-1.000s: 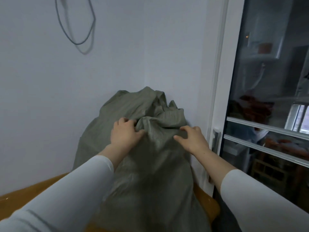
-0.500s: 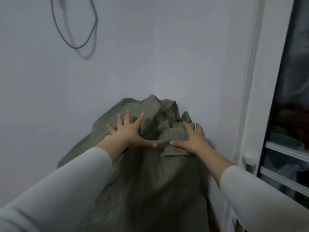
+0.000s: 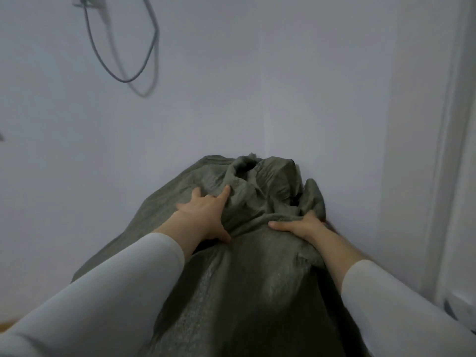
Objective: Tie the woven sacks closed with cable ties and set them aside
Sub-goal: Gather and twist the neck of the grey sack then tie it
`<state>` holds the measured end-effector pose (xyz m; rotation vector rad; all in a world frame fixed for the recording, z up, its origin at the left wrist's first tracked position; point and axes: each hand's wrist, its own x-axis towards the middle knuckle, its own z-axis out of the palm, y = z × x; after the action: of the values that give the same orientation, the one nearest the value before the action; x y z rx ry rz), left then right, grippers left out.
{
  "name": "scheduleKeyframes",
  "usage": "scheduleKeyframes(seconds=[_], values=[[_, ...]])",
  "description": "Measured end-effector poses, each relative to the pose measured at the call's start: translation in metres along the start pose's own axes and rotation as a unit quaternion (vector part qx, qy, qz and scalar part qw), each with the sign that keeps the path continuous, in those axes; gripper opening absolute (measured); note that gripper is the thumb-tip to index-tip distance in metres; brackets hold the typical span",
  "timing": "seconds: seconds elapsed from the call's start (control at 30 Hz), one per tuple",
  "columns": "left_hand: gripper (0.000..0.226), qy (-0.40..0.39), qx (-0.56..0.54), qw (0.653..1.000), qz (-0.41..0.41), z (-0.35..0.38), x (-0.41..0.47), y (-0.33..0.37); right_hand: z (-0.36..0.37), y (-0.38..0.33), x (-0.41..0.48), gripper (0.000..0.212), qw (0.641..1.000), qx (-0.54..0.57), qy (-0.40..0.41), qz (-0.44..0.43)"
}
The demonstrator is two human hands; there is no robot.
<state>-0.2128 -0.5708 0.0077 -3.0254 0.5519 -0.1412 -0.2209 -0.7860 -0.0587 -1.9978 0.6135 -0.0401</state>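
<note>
White walls meet in a corner; a grey cable (image 3: pixel 121 76) hangs looped high on the left wall. The woven sack (image 3: pixel 257 292) leans into that corner, its mouth crumpled and not yet tied. The left hand (image 3: pixel 206 215) presses spread flat on the bunched neck. The right hand (image 3: pixel 301 226) grips a fold on the neck's right side. The hands are apart. Probable step: gathering the mouth. The next move calls for bunching the neck tight and fetching a cable tie; none is in view.

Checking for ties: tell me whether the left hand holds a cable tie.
No, the left hand presses spread fingers on the grey-green woven sack, empty.
</note>
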Motion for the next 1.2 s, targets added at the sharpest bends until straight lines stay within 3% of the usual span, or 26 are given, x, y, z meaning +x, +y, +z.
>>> scheduleKeyframes(seconds=[0.07,0.17,0.23,0.43,0.53,0.63,0.8,0.87,0.97,1.0,1.07,1.13,1.17,1.2], values=[[0.097,0.003,0.020,1.000,0.002,0.001,0.002,-0.002,0.004,0.001,0.006,0.156,0.996,0.077,-0.036,-0.005],[0.076,0.007,0.032,0.999,0.003,0.002,0.001,-0.008,0.006,-0.001,0.012,0.112,0.984,0.163,-0.068,-0.004],[0.067,0.005,0.025,1.000,0.006,0.003,0.000,-0.010,0.008,-0.006,0.012,0.100,0.977,0.193,-0.088,-0.002],[0.079,0.027,-0.049,0.998,0.007,0.005,-0.009,-0.011,-0.003,-0.037,-0.016,0.044,0.981,0.151,-0.043,-0.110],[0.111,0.043,-0.175,0.984,-0.005,0.005,-0.009,-0.016,-0.007,-0.058,-0.042,0.039,0.967,0.160,-0.001,-0.198],[0.140,0.114,-0.303,0.946,0.004,-0.007,-0.015,-0.014,-0.002,-0.076,-0.072,0.034,0.947,0.157,-0.006,-0.281],[0.143,0.239,-0.234,0.935,0.118,-0.032,-0.029,-0.018,0.005,-0.089,-0.103,0.052,0.916,0.159,-0.105,-0.353],[0.127,0.235,-0.217,0.931,0.177,-0.036,-0.028,-0.017,0.003,-0.088,-0.113,0.050,0.911,0.125,-0.113,-0.377],[0.054,0.211,-0.243,0.930,0.176,-0.036,-0.035,-0.007,-0.003,-0.082,-0.124,0.031,0.905,0.089,-0.084,-0.408],[0.035,0.217,-0.232,0.934,0.163,-0.036,-0.037,-0.003,-0.005,-0.077,-0.127,0.025,0.903,0.103,-0.086,-0.408],[0.023,0.212,-0.212,0.941,0.153,-0.035,-0.040,0.001,-0.009,-0.070,-0.129,0.017,0.892,0.230,-0.089,-0.379],[0.020,0.179,-0.201,0.952,0.147,-0.035,-0.043,-0.002,-0.018,-0.060,-0.118,0.019,0.878,0.331,0.015,-0.345],[0.019,0.161,-0.199,0.956,0.142,-0.034,-0.045,-0.006,-0.026,-0.055,-0.109,0.030,0.893,0.273,0.111,-0.340],[0.018,0.146,-0.197,0.960,0.137,-0.032,-0.046,-0.010,-0.035,-0.049,-0.100,0.045,0.920,0.135,0.174,-0.325]])
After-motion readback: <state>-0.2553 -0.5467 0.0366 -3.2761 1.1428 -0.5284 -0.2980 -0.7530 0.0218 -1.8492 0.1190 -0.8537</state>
